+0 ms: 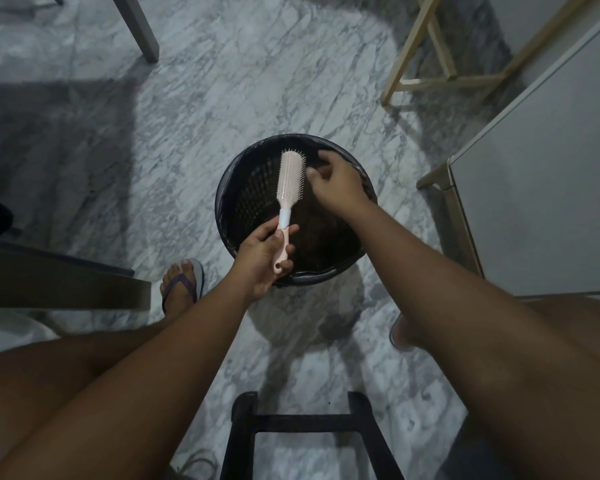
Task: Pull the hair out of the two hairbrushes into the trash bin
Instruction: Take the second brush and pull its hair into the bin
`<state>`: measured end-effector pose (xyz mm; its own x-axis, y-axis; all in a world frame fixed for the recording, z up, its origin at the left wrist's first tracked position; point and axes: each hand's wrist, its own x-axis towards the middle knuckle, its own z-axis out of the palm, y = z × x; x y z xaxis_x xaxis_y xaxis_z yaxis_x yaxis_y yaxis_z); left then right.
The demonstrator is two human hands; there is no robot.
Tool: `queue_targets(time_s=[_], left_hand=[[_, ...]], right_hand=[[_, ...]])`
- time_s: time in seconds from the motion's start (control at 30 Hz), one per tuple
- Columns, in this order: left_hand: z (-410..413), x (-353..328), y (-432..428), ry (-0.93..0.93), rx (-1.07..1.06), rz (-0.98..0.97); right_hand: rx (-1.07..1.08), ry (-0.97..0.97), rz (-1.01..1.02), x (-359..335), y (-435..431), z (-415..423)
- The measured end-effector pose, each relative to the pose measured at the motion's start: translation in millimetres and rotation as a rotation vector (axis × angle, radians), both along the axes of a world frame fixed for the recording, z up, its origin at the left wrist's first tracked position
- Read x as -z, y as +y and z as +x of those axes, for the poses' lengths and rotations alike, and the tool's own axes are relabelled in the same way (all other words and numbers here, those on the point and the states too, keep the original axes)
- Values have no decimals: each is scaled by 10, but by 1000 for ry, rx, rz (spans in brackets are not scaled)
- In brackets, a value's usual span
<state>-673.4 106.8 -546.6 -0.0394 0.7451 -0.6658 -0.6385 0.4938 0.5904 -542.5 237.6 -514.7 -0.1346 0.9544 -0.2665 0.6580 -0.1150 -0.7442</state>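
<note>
A pale pink hairbrush with a white collar is held over the black mesh trash bin, bristles facing right. My left hand grips its handle at the bin's near rim. My right hand hovers over the bin just right of the bristles, fingers curled and pinched together; dark strands seem to trail from the fingertips, but it is too dim to be sure. A dark mass of hair lies inside the bin. Only one hairbrush is in view.
The bin stands on a grey marble floor. A white cabinet is at the right, a wooden frame at the back right, a dark stool frame below me, a dark table edge at the left. My foot in a sandal rests beside the bin.
</note>
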Motion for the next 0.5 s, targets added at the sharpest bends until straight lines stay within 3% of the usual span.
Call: queue_targets(time_s=[0.07,0.23,0.43,0.5], left_hand=[[15,7,-20,8,28,10],[64,-2,-82,52,115,33],[49,32,-122,-37,108,28],[29,57,-138,-94,94,24]], right_hand=[[-4,58,42,-49,26,-92],[8,-40,116,-103,172,-226],[51,-92,83,-142,298,-210],[160,5,26,-127,335,-191]])
